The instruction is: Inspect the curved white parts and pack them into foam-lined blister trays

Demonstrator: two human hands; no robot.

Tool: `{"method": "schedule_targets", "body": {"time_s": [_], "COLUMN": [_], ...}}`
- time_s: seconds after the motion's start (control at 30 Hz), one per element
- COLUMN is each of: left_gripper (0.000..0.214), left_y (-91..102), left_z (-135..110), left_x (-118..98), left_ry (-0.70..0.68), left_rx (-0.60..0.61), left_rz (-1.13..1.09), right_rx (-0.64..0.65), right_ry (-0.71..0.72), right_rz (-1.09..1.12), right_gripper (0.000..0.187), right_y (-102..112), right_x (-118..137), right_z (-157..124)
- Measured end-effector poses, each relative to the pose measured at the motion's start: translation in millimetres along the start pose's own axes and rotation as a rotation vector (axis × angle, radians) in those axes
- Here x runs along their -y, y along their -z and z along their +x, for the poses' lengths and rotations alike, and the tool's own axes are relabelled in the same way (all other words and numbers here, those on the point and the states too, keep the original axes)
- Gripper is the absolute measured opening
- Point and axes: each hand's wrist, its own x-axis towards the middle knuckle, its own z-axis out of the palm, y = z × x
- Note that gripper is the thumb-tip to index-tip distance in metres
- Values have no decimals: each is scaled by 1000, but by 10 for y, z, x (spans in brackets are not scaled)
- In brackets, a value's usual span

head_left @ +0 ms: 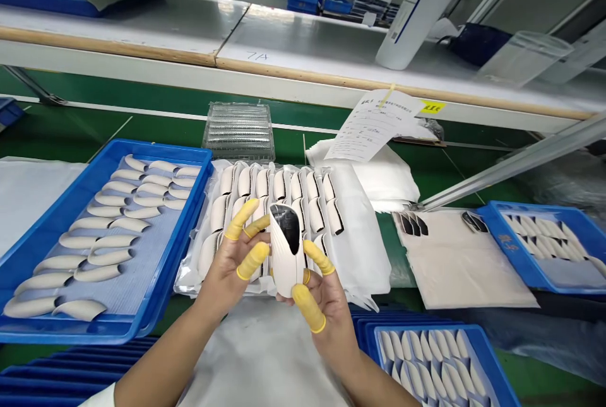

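In the middle, my right hand (326, 306) grips a cream-coloured curved plastic shell (286, 271) with fine ridges and a glossy black panel at its top. Its thumb presses the front face while other fingers wrap the right edge and back. Beside the shell's left edge is my left hand (231, 262), thumb and index finger spread apart; whether its other fingertips touch the shell is hard to see. Yellow finger cots cover several fingertips on both hands. Behind the hands, rows of similar cream and black shells (315, 214) lie on a white sheet over a tray.
Left stands a blue tray (163, 268) of curved cream pieces. More such pieces fill blue trays at lower right (492, 356) and far right (502, 208). Black panels (414, 224) lie on a pale sheet. Behind are a clear plastic tray (239, 132), papers (369, 126) and a shelf bearing a bottle (416, 16).
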Motion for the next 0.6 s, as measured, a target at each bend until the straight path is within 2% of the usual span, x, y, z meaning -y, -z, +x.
{"method": "schedule_targets", "body": {"time_s": [0.13,0.37,0.47,0.6], "left_gripper": [64,61,58,38], "left_y": [-20,-64,-80,-97], "left_z": [-98,-121,-77,-18], "left_x": [13,-52,-88,-121], "left_ry": [3,38,68,98], "left_rx": [77,82,44,-72], "left_rz": [41,16,-1,64], "right_rx": [-48,-73,-84,-87], "right_ry": [80,155,186,219], "right_rz": [-79,-167,-239,-307], "right_gripper": [59,48,46,45], "right_y": [45,86,83,73], "right_x": [-35,-31,17,58], "right_z": [10,32,50,69]}}
